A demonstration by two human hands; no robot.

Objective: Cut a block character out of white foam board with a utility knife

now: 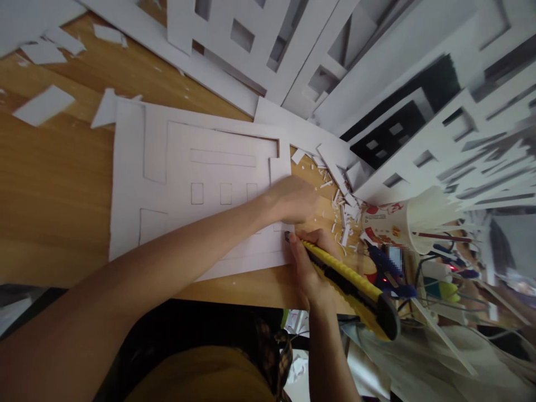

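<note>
A white foam board with pencilled window outlines lies flat on the wooden table. My left hand rests on the board's right edge, fingers curled and pressing down on it. My right hand grips a yellow and black utility knife, with the blade tip touching the board's lower right corner just below my left hand.
Small white offcuts litter the table right of the board. A paper cup and a blue glue gun lie at the right. White model walls with cut-out windows stand behind. Loose white pieces lie at far left.
</note>
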